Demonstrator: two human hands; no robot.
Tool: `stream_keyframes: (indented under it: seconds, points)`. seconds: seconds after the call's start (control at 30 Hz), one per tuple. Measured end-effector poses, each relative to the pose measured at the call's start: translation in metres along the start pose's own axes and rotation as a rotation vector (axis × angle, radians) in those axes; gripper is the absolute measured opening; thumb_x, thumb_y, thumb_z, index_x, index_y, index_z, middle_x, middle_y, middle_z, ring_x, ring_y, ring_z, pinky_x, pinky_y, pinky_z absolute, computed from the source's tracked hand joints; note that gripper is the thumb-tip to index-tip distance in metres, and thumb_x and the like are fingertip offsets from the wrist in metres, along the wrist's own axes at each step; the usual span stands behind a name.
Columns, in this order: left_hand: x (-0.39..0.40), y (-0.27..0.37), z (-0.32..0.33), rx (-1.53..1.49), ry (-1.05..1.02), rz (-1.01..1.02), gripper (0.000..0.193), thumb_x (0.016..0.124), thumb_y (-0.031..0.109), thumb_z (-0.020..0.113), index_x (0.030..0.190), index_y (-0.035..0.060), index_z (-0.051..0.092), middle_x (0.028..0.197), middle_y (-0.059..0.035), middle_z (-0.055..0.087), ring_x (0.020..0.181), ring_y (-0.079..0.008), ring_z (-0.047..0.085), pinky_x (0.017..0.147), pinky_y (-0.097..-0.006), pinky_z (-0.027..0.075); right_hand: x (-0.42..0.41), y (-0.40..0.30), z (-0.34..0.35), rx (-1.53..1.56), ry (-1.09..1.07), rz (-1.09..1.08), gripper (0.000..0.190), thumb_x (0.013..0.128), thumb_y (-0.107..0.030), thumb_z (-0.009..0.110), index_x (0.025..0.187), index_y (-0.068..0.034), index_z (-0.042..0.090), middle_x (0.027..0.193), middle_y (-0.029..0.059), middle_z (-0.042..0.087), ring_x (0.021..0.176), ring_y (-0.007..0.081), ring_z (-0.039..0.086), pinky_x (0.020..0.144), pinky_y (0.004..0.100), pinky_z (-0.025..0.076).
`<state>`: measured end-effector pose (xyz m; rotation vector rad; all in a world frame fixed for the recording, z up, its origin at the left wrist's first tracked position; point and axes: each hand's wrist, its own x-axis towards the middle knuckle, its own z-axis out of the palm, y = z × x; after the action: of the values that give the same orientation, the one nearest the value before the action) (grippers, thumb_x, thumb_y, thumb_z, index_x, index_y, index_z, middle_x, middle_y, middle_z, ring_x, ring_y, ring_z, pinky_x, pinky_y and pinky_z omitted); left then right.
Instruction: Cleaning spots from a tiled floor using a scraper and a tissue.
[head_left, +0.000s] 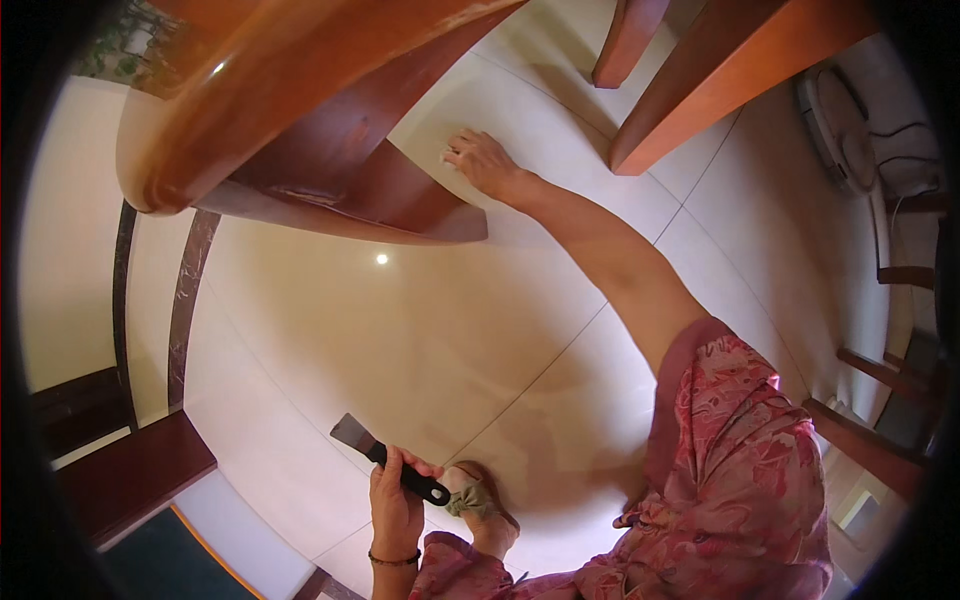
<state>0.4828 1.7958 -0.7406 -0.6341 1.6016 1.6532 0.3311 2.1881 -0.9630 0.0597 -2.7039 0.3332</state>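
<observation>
My left hand (394, 501), with a beaded bracelet at the wrist, grips the black handle of a putty knife (415, 478). The tool's flat metal blade points up and left, off the floor. At the end of my outstretched arm, my right hand (486, 162) reaches low beside the foot of a curved reddish-brown wooden furniture leg (442, 214). Its fingers are bent over the pale floor tile (480, 322). Something small and whitish shows at those fingertips; whether they hold it, or touch the floor, I cannot tell.
A glossy rounded wooden edge (247, 97) hangs over the upper left. More wooden legs (697, 90) stand at upper right. A round, pale appliance (836, 131) with cables lies at far right. Dark wooden furniture (139, 480) is at lower left; my sandalled foot (480, 499) is below.
</observation>
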Motion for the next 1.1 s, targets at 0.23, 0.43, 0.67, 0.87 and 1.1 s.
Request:
stream_keyframes:
  seconds: [0.23,0.43,0.67,0.87,1.1]
  points:
    - [-0.001,0.009,-0.021,0.005,0.04,-0.114,0.033,0.098,0.039,0.044,0.086,0.0098,0.051,0.058,0.0015,0.041,0.047,-0.0092,0.036,0.046,-0.0258,0.035,-0.052,-0.009,-0.007,0.02,0.106,-0.027,0.01,0.077,-0.012,0.059,0.085,-0.009,0.065,0.095,0.0057,0.058,0.098,0.0227,0.053,0.082,0.0355,0.046]
    - [0.004,0.012,-0.003,-0.012,-0.034,-0.123,0.031,0.098,0.039,0.044,0.09,0.0099,0.051,0.058,0.0023,0.04,0.046,-0.007,0.034,0.044,-0.0228,0.032,0.005,-0.006,0.005,-0.12,0.026,0.057,0.007,0.076,-0.011,0.06,0.078,-0.009,0.067,0.095,0.0036,0.058,0.097,0.021,0.054,0.08,0.0329,0.047]
    - [0.0,0.009,-0.016,-0.029,0.003,-0.086,0.03,0.099,0.038,0.043,0.091,0.0098,0.051,0.059,0.0023,0.04,0.046,-0.0072,0.034,0.044,-0.023,0.031,-0.031,-0.013,-0.006,-0.028,0.082,-0.002,0.01,0.075,-0.009,0.059,0.079,-0.009,0.068,0.1,0.0038,0.06,0.098,0.0211,0.054,0.081,0.0318,0.047]
    - [-0.001,0.017,0.002,-0.024,-0.068,-0.093,0.029,0.099,0.037,0.043,0.091,0.01,0.051,0.059,0.0025,0.04,0.046,-0.0073,0.035,0.044,-0.0231,0.032,0.024,-0.012,0.009,-0.201,0.023,0.082,0.009,0.073,-0.009,0.06,0.073,-0.012,0.068,0.097,0.0027,0.058,0.098,0.0207,0.055,0.081,0.0329,0.048]
    - [-0.006,0.006,-0.021,-0.037,0.03,-0.097,0.029,0.099,0.037,0.044,0.091,0.0098,0.05,0.059,0.0025,0.041,0.046,-0.0073,0.035,0.045,-0.0233,0.032,0.0,-0.016,0.013,-0.181,-0.018,0.015,0.011,0.077,-0.014,0.058,0.072,-0.012,0.068,0.097,0.0014,0.057,0.101,0.0205,0.054,0.083,0.0343,0.048]
